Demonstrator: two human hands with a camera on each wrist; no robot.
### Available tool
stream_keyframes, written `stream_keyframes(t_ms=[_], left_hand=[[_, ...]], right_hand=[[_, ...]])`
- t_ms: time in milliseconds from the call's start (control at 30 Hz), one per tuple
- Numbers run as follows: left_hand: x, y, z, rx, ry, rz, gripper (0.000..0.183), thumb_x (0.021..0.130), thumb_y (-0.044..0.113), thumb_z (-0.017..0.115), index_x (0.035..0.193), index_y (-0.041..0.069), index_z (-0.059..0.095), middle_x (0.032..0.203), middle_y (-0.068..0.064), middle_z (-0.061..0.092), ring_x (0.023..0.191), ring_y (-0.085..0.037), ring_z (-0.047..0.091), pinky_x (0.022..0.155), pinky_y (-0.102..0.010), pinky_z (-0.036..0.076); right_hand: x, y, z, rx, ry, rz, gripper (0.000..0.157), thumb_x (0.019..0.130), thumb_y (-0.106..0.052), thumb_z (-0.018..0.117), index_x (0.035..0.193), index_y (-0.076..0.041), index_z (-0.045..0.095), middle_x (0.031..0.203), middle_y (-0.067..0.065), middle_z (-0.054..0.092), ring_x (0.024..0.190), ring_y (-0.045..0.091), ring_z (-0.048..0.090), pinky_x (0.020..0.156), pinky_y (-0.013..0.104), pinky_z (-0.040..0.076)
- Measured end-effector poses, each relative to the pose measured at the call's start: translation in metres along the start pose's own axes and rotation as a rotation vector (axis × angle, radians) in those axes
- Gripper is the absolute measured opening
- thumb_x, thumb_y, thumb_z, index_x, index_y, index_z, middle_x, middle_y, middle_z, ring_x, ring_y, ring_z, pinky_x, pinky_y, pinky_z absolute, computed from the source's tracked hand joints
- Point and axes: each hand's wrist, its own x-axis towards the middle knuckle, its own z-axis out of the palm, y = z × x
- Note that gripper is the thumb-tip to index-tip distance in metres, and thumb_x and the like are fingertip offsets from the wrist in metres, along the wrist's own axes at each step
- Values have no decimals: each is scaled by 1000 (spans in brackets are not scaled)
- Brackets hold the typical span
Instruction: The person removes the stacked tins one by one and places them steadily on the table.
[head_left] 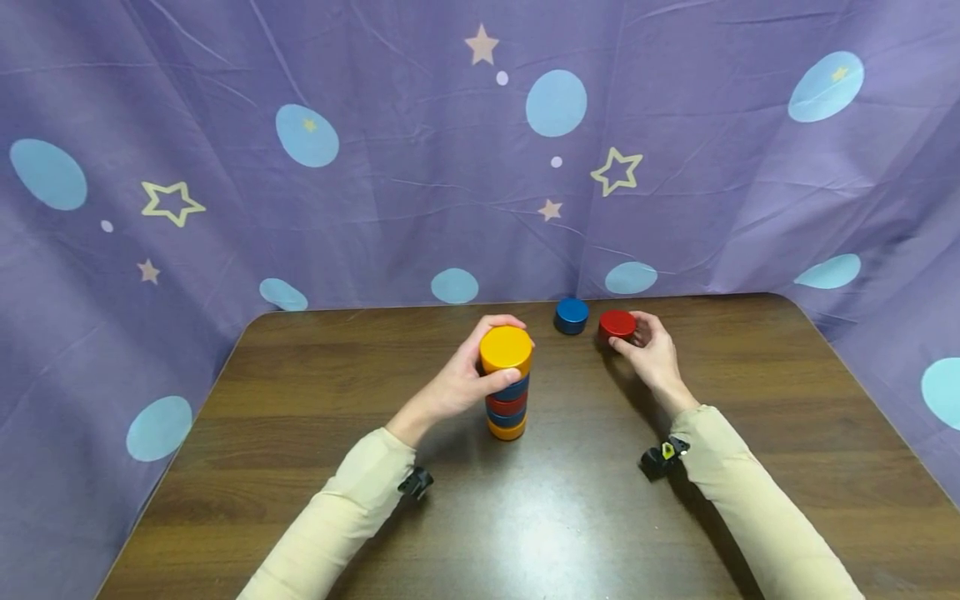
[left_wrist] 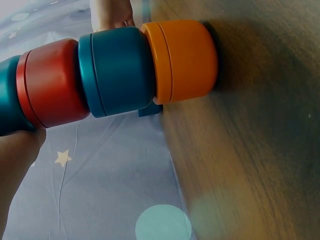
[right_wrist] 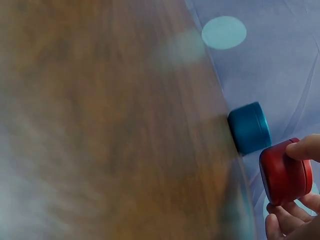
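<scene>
My left hand grips the upper part of an upright stack of round tins, thumb on the near side. An orange tin tops the stack; below it come blue and red tins, with another orange tin at the bottom on the table. My right hand pinches a red tin between thumb and fingers, and the right wrist view shows it held off the tabletop. Beside it, a blue tin stands at the table's back edge, touched by neither hand.
The brown wooden table ends at a purple curtain with stars and blue ovals. Dark wrist devices sit at the left cuff and the right cuff. Light glares off the near middle of the tabletop.
</scene>
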Motion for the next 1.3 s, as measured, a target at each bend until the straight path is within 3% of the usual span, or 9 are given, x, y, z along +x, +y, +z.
stream_keyframes(t_ms=[200, 467, 633, 800, 1033, 1300], left_hand=[[0, 0, 1, -4, 2, 6, 58, 91, 22, 68, 133, -1, 35, 118, -22, 53, 102, -28, 54, 88, -38, 46], [1, -2, 2, -7, -10, 19, 57, 91, 20, 67, 132, -2, 34, 118, -36, 47, 101, -27, 53, 87, -36, 46], [1, -2, 1, 0, -6, 22, 57, 91, 19, 67, 132, -2, 35, 117, -24, 53, 101, -28, 54, 88, -37, 46], [1, -2, 1, 4, -5, 20, 57, 91, 20, 67, 133, -2, 35, 117, -16, 55, 102, -29, 54, 88, -38, 46], [1, -3, 1, 10, -6, 12, 57, 92, 22, 67, 133, -1, 35, 118, -18, 54, 102, -29, 53, 88, -38, 46], [0, -2, 1, 8, -4, 26, 60, 91, 24, 68, 133, -3, 34, 118, -32, 49, 101, -28, 53, 88, -37, 46]], right_hand=[[11, 3, -2, -40, 22, 22, 56, 83, 3, 69, 132, 10, 43, 130, 30, 52, 121, 37, 51, 102, 41, 39], [20, 9, -3, -115, 17, 34, 57, 84, -2, 70, 134, 8, 44, 130, 29, 52, 120, 37, 52, 101, 42, 40], [25, 12, -2, -221, -10, 12, 57, 85, -6, 69, 136, 4, 45, 128, 29, 54, 115, 39, 54, 98, 46, 39], [31, 14, 0, -278, -39, -11, 58, 86, -9, 69, 138, 2, 45, 130, 28, 53, 120, 39, 50, 102, 47, 35], [34, 14, 2, -296, -73, -13, 62, 87, -10, 67, 142, 2, 41, 133, 29, 50, 125, 40, 45, 105, 49, 30], [37, 14, 3, -287, -117, -13, 63, 88, -11, 65, 144, -1, 39, 134, 30, 48, 126, 41, 43, 104, 51, 29]])
